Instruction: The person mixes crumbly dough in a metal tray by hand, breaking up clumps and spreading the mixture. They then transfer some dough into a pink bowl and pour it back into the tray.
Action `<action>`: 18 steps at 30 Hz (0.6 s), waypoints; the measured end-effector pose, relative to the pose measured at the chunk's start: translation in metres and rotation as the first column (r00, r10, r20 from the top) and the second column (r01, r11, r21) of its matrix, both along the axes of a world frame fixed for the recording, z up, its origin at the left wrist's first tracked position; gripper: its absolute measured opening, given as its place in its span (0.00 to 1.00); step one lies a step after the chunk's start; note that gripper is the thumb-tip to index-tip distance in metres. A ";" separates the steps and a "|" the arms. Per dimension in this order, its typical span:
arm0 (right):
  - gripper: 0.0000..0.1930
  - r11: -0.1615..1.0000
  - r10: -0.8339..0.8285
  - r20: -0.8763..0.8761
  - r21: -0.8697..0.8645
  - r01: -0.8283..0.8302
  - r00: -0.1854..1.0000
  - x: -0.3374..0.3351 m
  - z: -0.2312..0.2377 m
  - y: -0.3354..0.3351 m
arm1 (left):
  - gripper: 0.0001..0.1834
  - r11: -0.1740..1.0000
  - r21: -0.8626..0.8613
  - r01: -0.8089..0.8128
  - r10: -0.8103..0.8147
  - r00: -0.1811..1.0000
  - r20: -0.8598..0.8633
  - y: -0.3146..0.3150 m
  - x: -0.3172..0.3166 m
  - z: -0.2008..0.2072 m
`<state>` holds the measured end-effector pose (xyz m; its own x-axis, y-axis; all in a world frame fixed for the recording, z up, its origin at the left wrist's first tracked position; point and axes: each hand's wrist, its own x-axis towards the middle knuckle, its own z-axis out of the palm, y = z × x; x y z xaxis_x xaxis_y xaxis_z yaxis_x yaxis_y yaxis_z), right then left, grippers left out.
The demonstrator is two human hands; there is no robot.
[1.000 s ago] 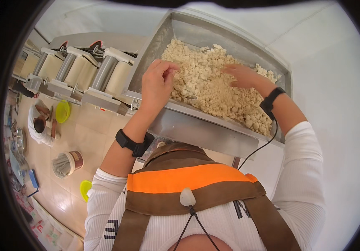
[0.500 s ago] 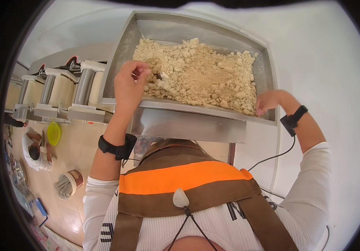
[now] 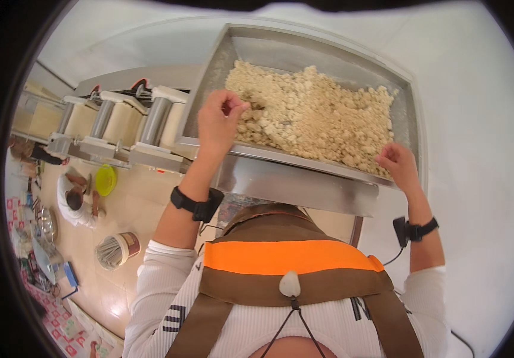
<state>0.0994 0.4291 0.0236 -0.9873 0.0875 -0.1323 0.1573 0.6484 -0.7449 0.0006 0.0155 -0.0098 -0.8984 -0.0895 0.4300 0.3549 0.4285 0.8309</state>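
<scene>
Crumbly, pale yellow dough [image 3: 322, 113] fills much of a shallow metal hopper [image 3: 311, 51] in front of me. At its left end my left hand [image 3: 218, 119] is over the front rim, thumb and fingertips pinched together beside the crumbs. Whether anything sits in that pinch is hidden. Near the right front corner is my right hand [image 3: 399, 164], its fingers curled and thumb drawn in at the edge of the crumbs. What it holds, if anything, is too small to make out. A darker hollow shows in the dough by my left hand.
Left of the hopper, a machine with steel rollers [image 3: 157, 122] carries pale dough sheets [image 3: 121, 125]. On the floor at left are a bucket of grey sticks [image 3: 127, 246] and a yellow-green basin [image 3: 106, 179]. A crouching person [image 3: 75, 200] is beside the basin.
The whole view has shifted, so the hopper and machine appear farther right and slightly lower. My right hand has turned and lifted off the crumbs slightly; my left stays pinched at the left end.
</scene>
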 end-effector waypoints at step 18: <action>0.12 0.946 -0.311 -0.459 -0.060 0.320 0.832 0.017 -0.045 -0.013 | 0.10 0.978 0.208 0.027 -0.054 0.991 0.124 0.003 -0.001 0.000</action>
<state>0.1161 0.4158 -0.0213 -0.8537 0.4023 0.3308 0.0009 0.6363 -0.7714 -0.0006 0.0182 -0.0102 -0.9496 -0.1261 0.2871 0.2533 0.2312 0.9393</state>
